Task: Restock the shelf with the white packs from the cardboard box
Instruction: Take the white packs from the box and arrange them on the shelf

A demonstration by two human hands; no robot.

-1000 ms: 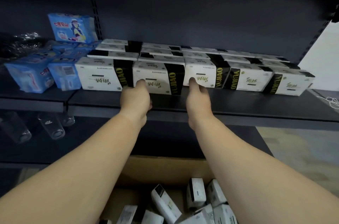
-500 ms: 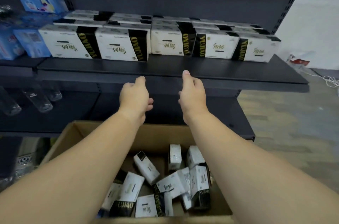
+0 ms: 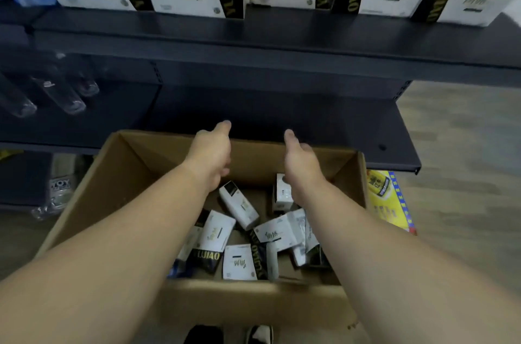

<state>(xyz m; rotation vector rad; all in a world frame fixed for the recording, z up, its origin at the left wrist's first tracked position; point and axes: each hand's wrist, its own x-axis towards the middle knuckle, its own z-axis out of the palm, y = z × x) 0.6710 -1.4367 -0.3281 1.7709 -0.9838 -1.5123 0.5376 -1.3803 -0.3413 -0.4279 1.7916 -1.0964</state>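
My forearms are bare, no sleeves, watch or rings showing on my left hand (image 3: 210, 153) or my right hand (image 3: 300, 159). At the bottom centre of the frame, my dark shoes (image 3: 229, 334) peek out, one with a pale edge.

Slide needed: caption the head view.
Both empty hands hover over the cardboard box of white packs.

Cardboard box (image 3: 118, 183) set under both hands, packs (image 3: 242, 231) heaped in it beneath them, shelf (image 3: 282, 33) ahead and above, left hand (image 3: 210, 154) beside right hand (image 3: 300, 163)
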